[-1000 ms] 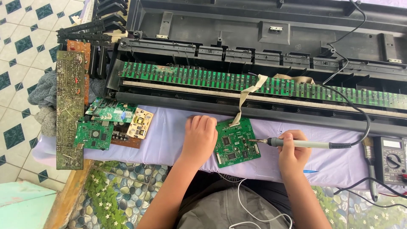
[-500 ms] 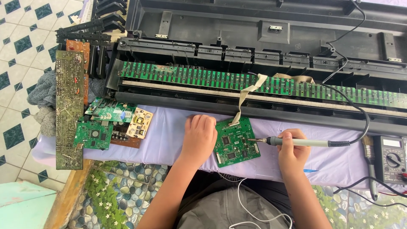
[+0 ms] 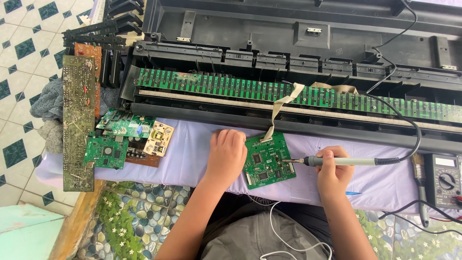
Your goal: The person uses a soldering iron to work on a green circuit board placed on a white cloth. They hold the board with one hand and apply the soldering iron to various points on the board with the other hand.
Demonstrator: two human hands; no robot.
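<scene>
A small green circuit board (image 3: 267, 161) lies on a lilac cloth (image 3: 192, 154) in front of me. My left hand (image 3: 226, 154) rests curled on the cloth at the board's left edge and steadies it. My right hand (image 3: 332, 171) grips a grey soldering iron (image 3: 337, 162) whose tip touches the board's right edge. A beige ribbon cable (image 3: 281, 108) runs from the board up to the long green key-contact board (image 3: 298, 94) inside an opened black keyboard case (image 3: 288, 43).
A pile of spare circuit boards (image 3: 125, 139) and a long brownish board (image 3: 78, 123) lie at the left. A multimeter (image 3: 445, 180) and a brush (image 3: 419, 188) sit at the right. The iron's black cord (image 3: 399, 115) loops over the case. Tiled floor lies to the left.
</scene>
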